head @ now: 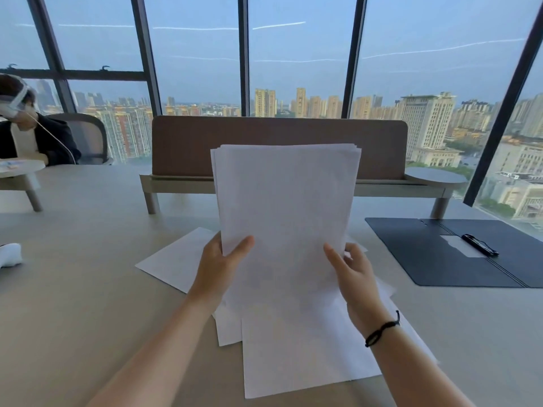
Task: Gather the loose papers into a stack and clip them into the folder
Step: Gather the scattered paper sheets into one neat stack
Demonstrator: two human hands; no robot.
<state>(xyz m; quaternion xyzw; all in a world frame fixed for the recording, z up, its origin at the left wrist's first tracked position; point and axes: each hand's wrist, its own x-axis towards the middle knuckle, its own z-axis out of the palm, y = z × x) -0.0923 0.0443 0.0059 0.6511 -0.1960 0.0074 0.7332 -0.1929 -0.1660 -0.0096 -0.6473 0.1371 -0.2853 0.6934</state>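
paper stack upright, gripped between left hand, right hand

White sheets, dark folder, pale grey-beige table

Plain white stack of papers and loose sheets; dark navy folder with black clip; brown divider panel; black wristband; grey-beige table.

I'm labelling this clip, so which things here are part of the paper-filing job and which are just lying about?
Part of the job:
held paper stack
loose sheets on the table
dark folder, lying open
folder clip
left hand
right hand

Just lying about:
white object
brown desk divider
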